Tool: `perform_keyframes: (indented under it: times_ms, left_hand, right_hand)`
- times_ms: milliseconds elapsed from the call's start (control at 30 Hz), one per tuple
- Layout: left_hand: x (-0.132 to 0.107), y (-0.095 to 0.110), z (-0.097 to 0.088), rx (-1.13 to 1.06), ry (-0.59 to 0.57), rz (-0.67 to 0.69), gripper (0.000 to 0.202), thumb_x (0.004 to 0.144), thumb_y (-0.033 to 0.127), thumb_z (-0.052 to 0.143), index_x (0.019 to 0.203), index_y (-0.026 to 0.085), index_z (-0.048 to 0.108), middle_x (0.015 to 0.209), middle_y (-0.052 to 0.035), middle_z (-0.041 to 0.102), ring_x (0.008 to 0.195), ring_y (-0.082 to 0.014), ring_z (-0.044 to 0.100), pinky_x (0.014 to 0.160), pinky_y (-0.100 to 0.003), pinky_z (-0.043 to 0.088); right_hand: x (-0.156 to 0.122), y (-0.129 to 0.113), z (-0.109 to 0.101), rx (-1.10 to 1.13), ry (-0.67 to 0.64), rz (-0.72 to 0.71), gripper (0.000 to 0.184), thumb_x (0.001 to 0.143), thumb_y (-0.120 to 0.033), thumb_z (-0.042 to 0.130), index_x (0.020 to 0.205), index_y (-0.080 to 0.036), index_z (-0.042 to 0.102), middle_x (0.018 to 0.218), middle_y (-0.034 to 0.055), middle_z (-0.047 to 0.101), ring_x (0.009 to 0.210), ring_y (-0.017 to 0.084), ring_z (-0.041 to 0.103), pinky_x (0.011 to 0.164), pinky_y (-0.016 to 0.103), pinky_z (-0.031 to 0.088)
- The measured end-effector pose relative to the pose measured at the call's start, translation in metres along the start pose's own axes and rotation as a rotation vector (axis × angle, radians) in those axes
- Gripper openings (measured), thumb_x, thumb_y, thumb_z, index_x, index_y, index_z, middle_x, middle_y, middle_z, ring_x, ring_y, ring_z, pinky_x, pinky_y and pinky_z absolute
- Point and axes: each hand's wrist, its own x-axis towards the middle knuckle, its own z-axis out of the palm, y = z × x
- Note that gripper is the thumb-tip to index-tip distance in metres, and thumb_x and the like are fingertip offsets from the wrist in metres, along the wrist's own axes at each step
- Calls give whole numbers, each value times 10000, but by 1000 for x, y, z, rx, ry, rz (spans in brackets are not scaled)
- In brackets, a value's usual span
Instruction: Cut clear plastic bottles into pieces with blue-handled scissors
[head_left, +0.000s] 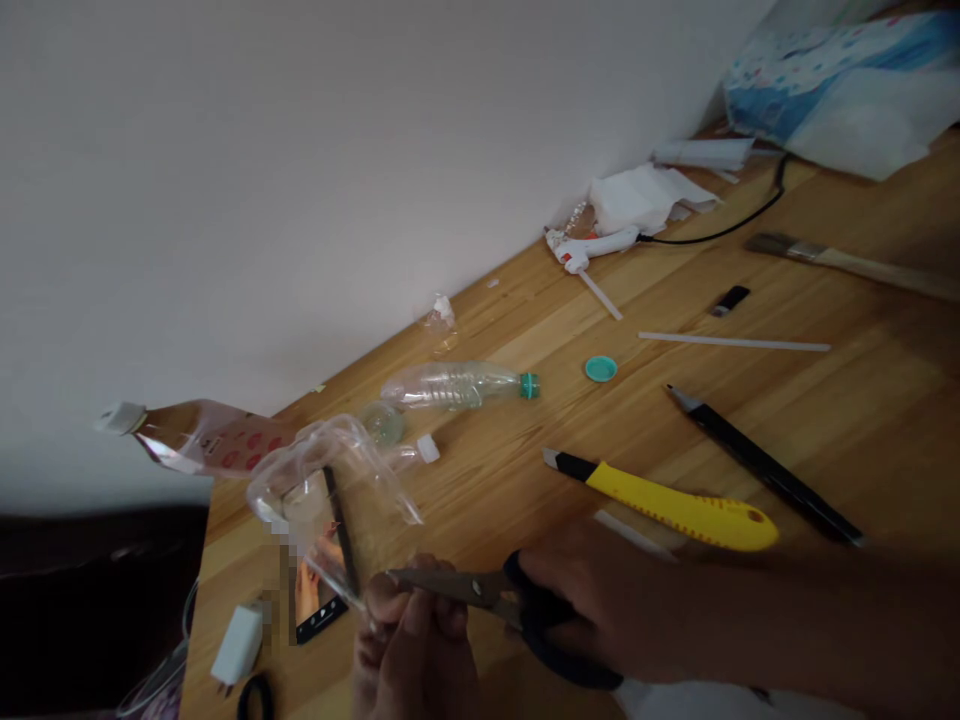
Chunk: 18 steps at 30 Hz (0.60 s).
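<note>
My right hand (600, 590) is closed around the dark handles of a pair of scissors (476, 588). Their blades reach left across the fingertips of my left hand (420, 650). That hand is pinched on a clear, curled plastic strip (345, 430), which loops up and away over the table. What lies between the blades is hidden by my fingers. Behind the strip lies a phone (322, 580) with a lit screen. To the right, above my right hand, rests a yellow utility knife (675, 505) with its blade tip showing.
Clear bottles (457, 385), one with a pink label (225, 440), lie along the wall. A green cap (601, 369), a black pen (772, 470), a glue stick (735, 342), a brush (847, 262) and a corded glue gun (600, 246) are spread rightward. A white charger (238, 645) sits near the left edge.
</note>
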Motion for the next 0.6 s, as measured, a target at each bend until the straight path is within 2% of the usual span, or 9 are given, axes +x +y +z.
perform_keyframes:
  times_ms: [133,300,400,533,600]
  left_hand:
    - [0,0,0,19,-38,8,187,686,147,844,643,235,684,621,38,559,596,-75,563,512,-123,443]
    - [3,1,-5,54,-41,36,171,716,198,840,661,244,684,599,54,553,586,-65,552,531,-130,450]
    - [7,4,-13,125,-18,90,196,734,253,824,643,241,651,617,46,567,602,-95,551,520,-169,463]
    - [15,9,-26,300,55,208,192,785,299,745,652,224,629,749,4,628,668,-143,569,587,-257,507]
    - [22,13,-29,332,81,271,140,801,295,706,696,222,649,862,-11,677,721,-152,586,619,-267,503]
  right_hand:
    - [1,1,1,-1,11,-2,122,741,-189,682,785,-192,569,780,46,701,682,193,597,566,269,298]
    - [-1,-1,3,27,40,-15,135,728,-171,664,760,-209,539,718,-15,637,640,148,537,550,253,288]
    - [-5,-9,0,79,77,-20,170,707,-213,677,760,-224,516,658,-51,556,571,124,471,500,240,259]
    - [-7,-13,1,142,76,-84,298,635,-270,723,735,-241,443,599,-68,470,483,108,371,430,258,190]
    - [-6,-9,7,188,74,-80,285,638,-275,728,713,-241,456,583,-67,486,470,108,386,418,256,208]
